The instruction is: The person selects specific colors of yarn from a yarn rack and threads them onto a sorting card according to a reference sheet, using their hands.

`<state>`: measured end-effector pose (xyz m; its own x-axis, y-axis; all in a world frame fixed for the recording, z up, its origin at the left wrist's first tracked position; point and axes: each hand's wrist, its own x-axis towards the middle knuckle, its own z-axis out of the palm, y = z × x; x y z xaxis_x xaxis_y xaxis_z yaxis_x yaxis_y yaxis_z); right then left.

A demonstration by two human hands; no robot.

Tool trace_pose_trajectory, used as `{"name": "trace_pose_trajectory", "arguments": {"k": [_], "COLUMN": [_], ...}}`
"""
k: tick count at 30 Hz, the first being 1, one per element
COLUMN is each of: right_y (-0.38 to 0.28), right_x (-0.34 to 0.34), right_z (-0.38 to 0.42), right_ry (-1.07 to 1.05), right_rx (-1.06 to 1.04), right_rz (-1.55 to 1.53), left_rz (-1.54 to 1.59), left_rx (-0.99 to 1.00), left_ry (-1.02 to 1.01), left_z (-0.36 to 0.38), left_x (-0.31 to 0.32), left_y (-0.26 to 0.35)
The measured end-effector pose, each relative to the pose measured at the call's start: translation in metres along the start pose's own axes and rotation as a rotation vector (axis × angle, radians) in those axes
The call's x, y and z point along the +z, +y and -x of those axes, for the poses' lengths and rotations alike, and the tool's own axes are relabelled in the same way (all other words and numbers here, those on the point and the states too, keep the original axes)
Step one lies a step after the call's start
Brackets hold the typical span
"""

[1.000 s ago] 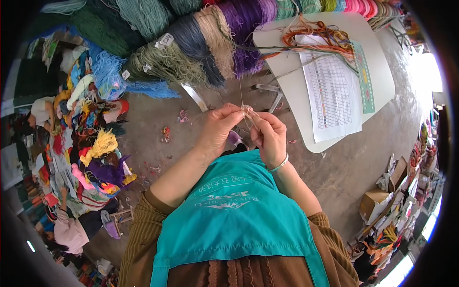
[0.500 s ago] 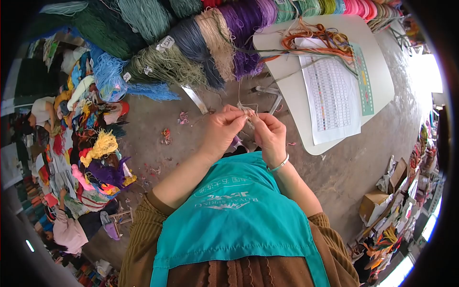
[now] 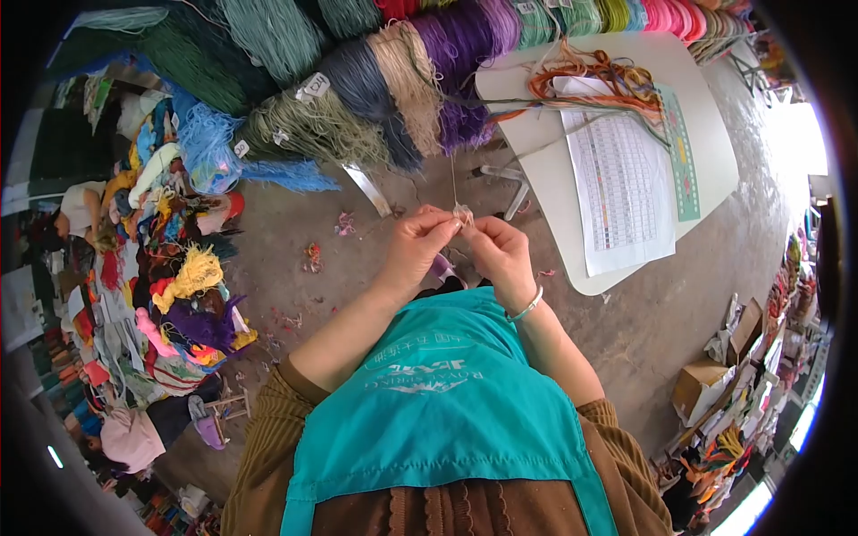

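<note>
My left hand [image 3: 416,246] and my right hand [image 3: 502,257] meet in front of the apron, fingertips nearly touching. Both pinch a small tangle of pale thread [image 3: 462,213]. From it a thin strand runs straight up toward the hanging skeins, near the beige skein [image 3: 405,87] and the purple skein [image 3: 453,80]; its upper end is hard to trace. A bracelet circles my right wrist. The thread right between the fingertips is partly hidden.
A white table [image 3: 581,268] at the right bears printed sheets [image 3: 621,183], a green punched card [image 3: 683,161] and orange-brown threads [image 3: 608,80]. Coloured skeins line the top. Yarn piles [image 3: 192,272] and seated people are at left; cardboard boxes [image 3: 702,389] at right. Scraps litter the floor.
My hands are slightly lower in view, still pinching the pale thread. The loose loops above the fingers have drawn into a smaller bunch, and the strand upward looks straighter.
</note>
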<state>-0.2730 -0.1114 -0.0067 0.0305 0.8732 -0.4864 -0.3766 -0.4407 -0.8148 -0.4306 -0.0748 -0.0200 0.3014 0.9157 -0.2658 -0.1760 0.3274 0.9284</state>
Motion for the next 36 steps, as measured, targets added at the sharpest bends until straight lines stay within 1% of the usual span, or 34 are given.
{"name": "trace_pose_trajectory", "arguments": {"k": [2,3,5,6,7,10,11,12,14,15,16,17,18,19,22,23,25,26,28,29,31,32,34,35,36], "right_y": [0.003,0.007,0.011,0.012,0.011,0.011,0.013,0.013,0.019,0.019,0.02,0.02,0.021,0.022,0.039,0.041,0.047,0.043,0.033,0.032,0.03,0.03,0.031,0.031,0.033], "right_x": [-0.006,-0.012,-0.021,-0.017,-0.012,0.006,0.012,0.019,0.03,0.037,0.044,0.052,0.058,0.061,0.063,0.062,0.061,0.061,0.062,0.064,0.068,0.067,0.066,0.063,0.058], "right_z": [-0.006,-0.012,-0.023,-0.026,-0.031,-0.055,-0.066,-0.077,-0.104,-0.115,-0.126,-0.136,-0.146,-0.155,-0.192,-0.201,-0.215,-0.216,-0.217,-0.219,-0.223,-0.224,-0.225,-0.222,-0.216], "right_ry": [-0.145,-0.147,-0.421,-0.338,-0.339,-0.15,-0.15,-0.128,-0.105,-0.104,-0.014,0.076,0.139,0.14,0.389,0.391,0.437,0.435,0.389,0.388,0.42,0.42,0.518,0.517,0.458], "right_rx": [0.023,0.018,0.309,0.297,0.293,0.204,0.203,0.136,0.015,0.013,-0.057,-0.125,-0.135,-0.136,-0.264,-0.263,-0.386,-0.385,-0.411,-0.412,-0.536,-0.537,-0.494,-0.494,-0.463], "right_rz": [0.132,0.13,-0.47,-0.49,-0.496,-0.626,-0.634,-0.626,-0.604,-0.613,-0.537,-0.46,-0.478,-0.486,-0.451,-0.453,-0.466,-0.467,-0.361,-0.363,-0.255,-0.255,-0.203,-0.202,-0.272], "left_rz": [0.076,0.072,-0.269,-0.474,-0.643,-1.118,-1.219,-1.317,-1.414,-1.513,-1.519,-1.533,-1.547,-1.65,-1.685,-1.686,-1.67,-1.672,-1.681,-1.683,-1.669,-1.669,-1.674,-1.674,-1.675], "left_rx": [-0.224,-0.22,-0.257,0.009,0.175,0.725,0.85,0.98,1.09,1.077,1.079,1.041,1.003,1.007,1.033,1.032,1.035,1.034,1.014,1.015,1.021,1.021,1.019,1.018,1.017], "left_ry": [-0.017,-0.017,-0.055,-0.045,0.002,0.12,0.139,0.158,0.131,0.114,0.106,0.07,0.035,0.062,0.085,0.082,0.078,0.079,0.092,0.092,0.091,0.092,0.095,0.097,0.095], "left_z": [-0.005,-0.008,-0.02,-0.029,-0.037,-0.071,-0.086,-0.101,-0.126,-0.134,-0.143,-0.153,-0.161,-0.164,-0.165,-0.165,-0.166,-0.165,-0.164,-0.164,-0.165,-0.165,-0.165,-0.165,-0.165], "left_x": [-0.008,-0.014,-0.029,-0.035,-0.042,-0.048,-0.05,-0.051,-0.049,-0.047,-0.047,-0.049,-0.051,-0.054,-0.055,-0.055,-0.057,-0.057,-0.055,-0.056,-0.056,-0.055,-0.056,-0.056,-0.056], "left_y": [0.001,0.003,0.009,0.013,0.021,0.075,0.091,0.105,0.127,0.136,0.136,0.135,0.132,0.127,0.124,0.124,0.125,0.125,0.125,0.125,0.125,0.125,0.125,0.125,0.125]}}
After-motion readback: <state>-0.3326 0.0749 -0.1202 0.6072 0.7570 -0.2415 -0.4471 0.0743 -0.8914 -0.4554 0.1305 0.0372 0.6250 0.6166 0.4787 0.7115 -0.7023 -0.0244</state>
